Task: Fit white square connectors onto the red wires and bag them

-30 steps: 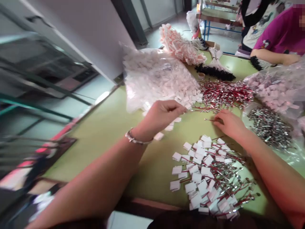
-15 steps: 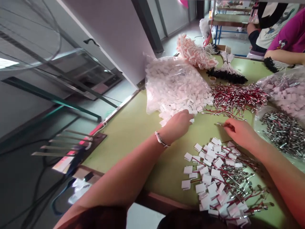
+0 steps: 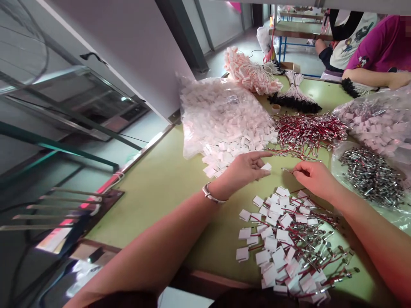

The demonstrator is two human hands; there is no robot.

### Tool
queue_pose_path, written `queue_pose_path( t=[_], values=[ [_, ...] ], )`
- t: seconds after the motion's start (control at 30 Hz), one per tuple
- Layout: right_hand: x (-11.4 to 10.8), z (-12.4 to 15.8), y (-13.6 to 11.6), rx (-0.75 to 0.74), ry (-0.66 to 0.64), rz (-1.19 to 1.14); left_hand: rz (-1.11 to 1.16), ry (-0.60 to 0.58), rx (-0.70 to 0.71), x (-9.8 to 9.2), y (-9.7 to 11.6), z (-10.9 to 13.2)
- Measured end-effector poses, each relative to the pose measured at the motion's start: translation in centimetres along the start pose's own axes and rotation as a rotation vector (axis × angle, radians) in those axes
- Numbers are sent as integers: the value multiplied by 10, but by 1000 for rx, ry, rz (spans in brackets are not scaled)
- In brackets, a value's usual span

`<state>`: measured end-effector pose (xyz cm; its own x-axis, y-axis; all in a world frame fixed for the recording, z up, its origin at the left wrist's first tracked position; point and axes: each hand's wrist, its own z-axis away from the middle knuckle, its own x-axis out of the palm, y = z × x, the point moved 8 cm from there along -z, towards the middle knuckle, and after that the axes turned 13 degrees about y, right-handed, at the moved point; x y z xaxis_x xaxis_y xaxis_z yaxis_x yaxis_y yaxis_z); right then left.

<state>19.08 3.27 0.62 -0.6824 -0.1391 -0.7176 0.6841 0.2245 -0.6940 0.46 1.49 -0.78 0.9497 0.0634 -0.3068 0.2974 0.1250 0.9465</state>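
My left hand pinches a small white plastic connector housing between thumb and fingers, its index finger stretched out to the right. Facing it, my right hand is closed on a short wire with a metal terminal, whose tip points left toward the housing. A small gap separates the two parts. Below my hands lies a pile of white housings with red wires fitted in them. Behind my left hand, loose white housings spill from a clear plastic bag.
Red wires with terminals are heaped at the back. A bag of metal parts and another bag of white housings stand right. Bundled white wires lie farther back. A person in a purple sleeve sits opposite. A pronged rack edges the table's left.
My left hand has come away from the loose housings toward my right hand, with one white housing now plainly in its fingers. My right hand keeps its wire. The camera view has shifted slightly.
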Motion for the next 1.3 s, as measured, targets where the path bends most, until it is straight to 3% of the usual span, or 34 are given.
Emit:
queue_pose_path(
  t=[0.1,0.3,0.67,0.8,1.0,1.13,1.3],
  values=[
    [6,6,-5,44,-68,-92,222,-43,-131,13,-4,2],
    [22,17,-15,60,-194,-208,555,15,-334,27,-20,3],
    [16,13,-9,36,-108,-140,580,2,-411,29,-25,8],
    [15,13,-8,-9,-89,-32,548,10,-385,31,-23,9],
    [21,14,-5,67,-102,-34,346,-57,-237,42,-11,12],
    [22,14,-9,9,-48,7,292,-87,-218,49,-14,12],
    [21,13,-15,-63,9,79,323,18,-168,46,-10,11]
  ],
)
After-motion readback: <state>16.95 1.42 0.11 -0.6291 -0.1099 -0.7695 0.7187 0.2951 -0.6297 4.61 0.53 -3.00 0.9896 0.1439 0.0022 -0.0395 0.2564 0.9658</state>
